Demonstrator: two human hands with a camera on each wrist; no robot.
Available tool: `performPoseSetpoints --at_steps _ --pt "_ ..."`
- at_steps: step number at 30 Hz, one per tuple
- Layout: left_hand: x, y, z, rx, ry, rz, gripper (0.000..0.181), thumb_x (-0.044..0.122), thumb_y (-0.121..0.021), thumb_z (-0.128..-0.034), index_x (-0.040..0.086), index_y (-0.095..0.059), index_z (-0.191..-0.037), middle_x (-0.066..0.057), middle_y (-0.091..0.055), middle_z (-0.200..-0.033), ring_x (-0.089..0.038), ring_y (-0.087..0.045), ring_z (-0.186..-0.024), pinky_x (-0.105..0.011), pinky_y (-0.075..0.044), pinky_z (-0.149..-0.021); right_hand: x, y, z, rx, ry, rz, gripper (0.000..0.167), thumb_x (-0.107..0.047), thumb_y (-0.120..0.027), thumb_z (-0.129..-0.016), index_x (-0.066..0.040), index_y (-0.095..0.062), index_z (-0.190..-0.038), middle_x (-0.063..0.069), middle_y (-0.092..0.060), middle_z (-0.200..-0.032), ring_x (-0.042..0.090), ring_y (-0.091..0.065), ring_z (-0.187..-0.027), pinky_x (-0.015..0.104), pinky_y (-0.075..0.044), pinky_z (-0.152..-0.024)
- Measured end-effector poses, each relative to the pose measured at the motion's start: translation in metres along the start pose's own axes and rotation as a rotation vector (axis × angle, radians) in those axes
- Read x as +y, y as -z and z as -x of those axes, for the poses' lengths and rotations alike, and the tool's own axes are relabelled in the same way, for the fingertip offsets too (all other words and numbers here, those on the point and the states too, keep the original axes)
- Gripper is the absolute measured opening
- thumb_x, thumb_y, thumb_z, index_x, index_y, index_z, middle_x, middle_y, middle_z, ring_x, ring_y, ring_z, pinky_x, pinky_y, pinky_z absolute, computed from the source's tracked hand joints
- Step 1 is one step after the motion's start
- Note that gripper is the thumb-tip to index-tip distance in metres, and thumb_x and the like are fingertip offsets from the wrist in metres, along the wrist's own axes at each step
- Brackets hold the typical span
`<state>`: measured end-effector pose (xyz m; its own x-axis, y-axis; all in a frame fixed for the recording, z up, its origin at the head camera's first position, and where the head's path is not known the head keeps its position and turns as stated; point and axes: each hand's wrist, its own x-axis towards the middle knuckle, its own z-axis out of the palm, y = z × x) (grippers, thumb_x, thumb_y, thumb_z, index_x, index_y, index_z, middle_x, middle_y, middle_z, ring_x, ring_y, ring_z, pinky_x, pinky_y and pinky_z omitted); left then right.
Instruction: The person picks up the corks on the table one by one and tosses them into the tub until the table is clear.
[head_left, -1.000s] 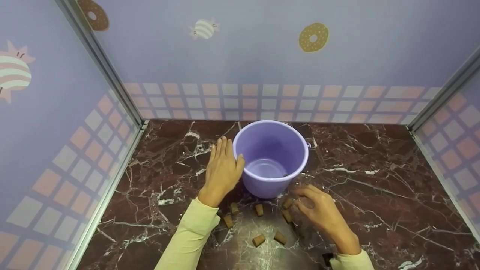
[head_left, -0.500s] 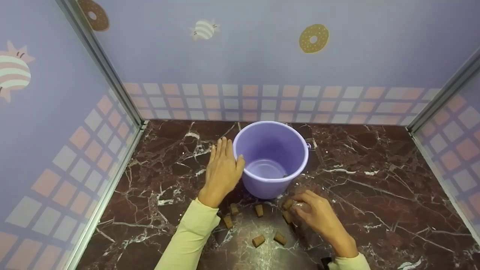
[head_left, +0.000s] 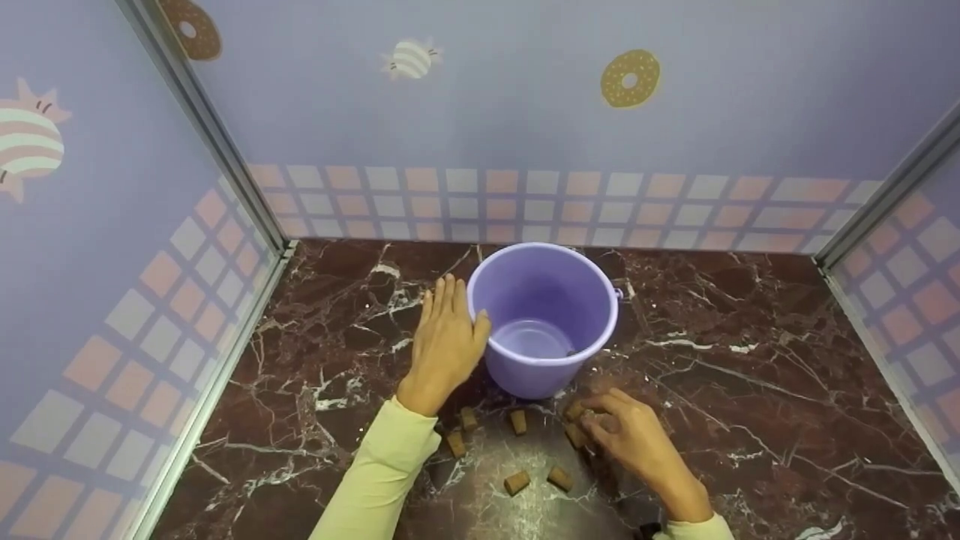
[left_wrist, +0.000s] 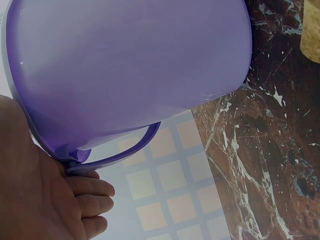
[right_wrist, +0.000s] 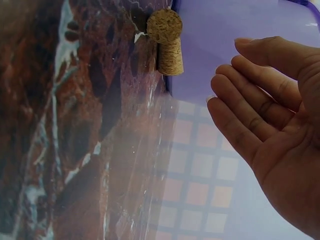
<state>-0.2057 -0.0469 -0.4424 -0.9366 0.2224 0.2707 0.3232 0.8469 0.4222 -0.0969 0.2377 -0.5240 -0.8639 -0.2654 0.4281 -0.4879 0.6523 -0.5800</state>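
A purple bucket [head_left: 532, 375] stands upright on the dark marbled surface. At its left rim my left hand [head_left: 444, 341] holds on, thumb over the rim and straight fingers along the outside; the left wrist view shows the fingers by the handle [left_wrist: 122, 154]. My right hand [head_left: 637, 439] hovers in front of the bucket, beside two corks, one [head_left: 574, 409] touching or nearly touching the other [head_left: 575, 436]. In the right wrist view its thumb and fingers are apart with nothing between them. A small dark bit [head_left: 571, 352] shows inside the bucket, mostly hidden by the rim.
Several more corks lie loose before the bucket, among them one in the middle [head_left: 518, 421], one near the left sleeve [head_left: 456, 443] and two nearer the front, including one [head_left: 517, 481]. Patterned walls [head_left: 525, 112] enclose the surface at the back and sides.
My right hand has come slightly down and left, closer to the two corks at the bucket's front right. The left hand and the bucket have stayed in place.
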Motion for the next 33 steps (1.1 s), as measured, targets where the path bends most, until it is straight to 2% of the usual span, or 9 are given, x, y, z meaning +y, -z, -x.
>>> performPoseSetpoints --at_steps 9,17,24,33 --pt "-0.001 0.0 0.0 -0.006 0.005 -0.003 0.069 0.035 -0.042 -0.1098 -0.015 -0.035 -0.157 -0.033 -0.027 -0.166 -0.042 -0.021 -0.158 -0.049 -0.007 -0.131 0.001 -0.005 0.003 -0.018 -0.02 0.002 0.026 0.008 -0.086 -0.08 -0.003 -0.078 -0.102 0.006 -0.071 -0.097 0.027 -0.075 -0.084 0.042 -0.065 -0.075" --pt "0.0 -0.001 -0.001 -0.025 0.021 0.011 0.067 0.032 -0.044 -0.1105 -0.015 -0.034 -0.158 -0.032 -0.026 -0.167 -0.041 -0.019 -0.159 -0.049 -0.007 -0.131 0.007 -0.01 0.005 0.023 0.074 0.011 0.031 0.009 -0.09 -0.073 -0.002 -0.078 -0.099 0.007 -0.073 -0.096 0.031 -0.075 -0.083 0.042 -0.065 -0.077" --pt "0.0 -0.001 -0.001 -0.028 0.018 0.003 0.066 0.031 -0.044 -0.1109 -0.015 -0.034 -0.157 -0.032 -0.025 -0.166 -0.041 -0.019 -0.159 -0.049 -0.007 -0.13 0.006 -0.011 0.006 0.012 0.061 0.02 0.031 0.007 -0.09 -0.075 -0.005 -0.079 -0.101 0.004 -0.072 -0.095 0.028 -0.074 -0.083 0.041 -0.064 -0.075" --pt "0.0 -0.001 -0.001 -0.012 0.01 0.003 0.067 0.032 -0.044 -0.11 -0.016 -0.036 -0.156 -0.033 -0.027 -0.166 -0.042 -0.021 -0.158 -0.049 -0.008 -0.131 0.005 -0.013 0.006 -0.055 0.011 -0.005 0.03 0.009 -0.089 -0.076 -0.001 -0.078 -0.102 0.007 -0.074 -0.1 0.03 -0.074 -0.09 0.043 -0.064 -0.079"
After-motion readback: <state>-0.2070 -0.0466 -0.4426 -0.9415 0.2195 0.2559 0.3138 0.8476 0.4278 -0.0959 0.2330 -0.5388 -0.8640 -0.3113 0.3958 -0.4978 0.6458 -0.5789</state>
